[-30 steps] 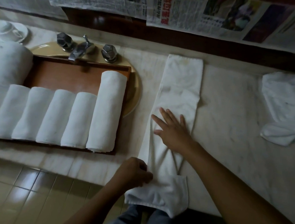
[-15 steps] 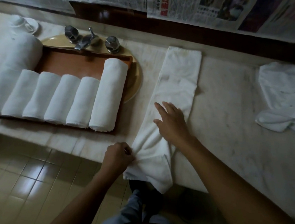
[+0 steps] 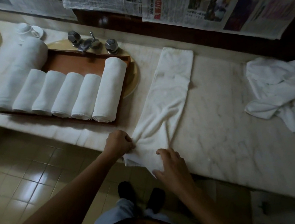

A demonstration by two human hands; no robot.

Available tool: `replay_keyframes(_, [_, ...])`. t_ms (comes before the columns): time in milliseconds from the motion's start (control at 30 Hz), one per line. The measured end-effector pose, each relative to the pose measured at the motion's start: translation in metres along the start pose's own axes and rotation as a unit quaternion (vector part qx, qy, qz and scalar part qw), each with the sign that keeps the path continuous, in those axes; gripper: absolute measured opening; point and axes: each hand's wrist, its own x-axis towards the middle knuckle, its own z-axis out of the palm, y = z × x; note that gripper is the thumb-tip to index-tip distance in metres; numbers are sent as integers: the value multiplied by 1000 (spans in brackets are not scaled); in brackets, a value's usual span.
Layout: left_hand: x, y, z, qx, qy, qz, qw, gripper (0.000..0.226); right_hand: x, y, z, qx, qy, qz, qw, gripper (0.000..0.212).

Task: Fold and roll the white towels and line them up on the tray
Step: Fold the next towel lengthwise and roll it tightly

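The left hand point(image 3: 119, 143) is clenching tight, bunching the long, soft folded towel point(image 3: 168, 96) at the marble worktop's point(image 3: 223, 129) front edge; the right hand point(image 3: 170, 167) is curling, half open, round its overhanging end.

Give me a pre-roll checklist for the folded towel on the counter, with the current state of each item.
1. Left hand grips the folded towel at its near-left corner: ok.
2. Right hand on the near end: it is touching, but whether the grip is firm: cannot tell.
3. Towel lies flat: not ok, creases fan out from the left grip.
4. Near end supported by the marble counter: not ok, it overhangs the edge.
5. Free slot in the row on the wooden tray: not ok, the rolled towels reach the tray's right rim and bare wood shows only behind the short rolls.
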Motion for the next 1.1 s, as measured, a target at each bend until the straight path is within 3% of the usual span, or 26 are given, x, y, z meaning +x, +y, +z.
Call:
replay_keyframes(33, [1,0,-1,-3,-4,1,1000,11,-1,3,8,-13,0,-1,1000,47])
replay_keyframes(133, [1,-2,-1,-13,-11,0,1000,11,-2,0,26,-21,43,9,999,9])
replay_keyframes(233, [3,-3,-2,-18,-19,1,1000,12,-3,-6,31,-16,86,42,995,2])
replay_keyframes(300, [4,-4,-2,-28,-29,3,999,11,-4,-11,32,-12,115,60,991,32])
replay_keyframes(367, [5,-6,-2,-32,-39,11,999,11,0,-12,33,7,93,84,992,53])
replay_keyframes(500, [6,-7,-3,-34,-52,26,998,12,1,-17,34,-13,114,76,991,23])
replay_keyframes(600, [7,-8,-4,-39,-54,33,997,13,-14,-41,31,38,174,31,983,19])
replay_keyframes(667, [8,-11,-4,-39,-58,38,997,14,-27,-58,40,65,143,-2,988,11])
replay_keyframes(767, [10,-14,-3,-30,-56,45,997,17,-38,-54,66,74,-1,-14,997,8])
replay_keyframes(800, [10,-14,-4,-28,-56,45,997,17,-39,-56,66,84,-15,-3,996,11])
replay_keyframes(867, [10,-15,-3,-38,-58,38,997,13,-36,-58,57,158,54,61,984,15])
replay_keyframes(933, [9,-16,-4,-42,-59,37,997,11,-26,-53,41,258,175,164,936,13])
replay_keyframes(1000, [10,-17,-4,-48,-63,36,996,10,-12,-34,24,262,244,268,894,5])
replay_keyframes(1100, [10,-14,-7,-67,-88,10,994,13,5,-12,11,189,151,332,912,33])
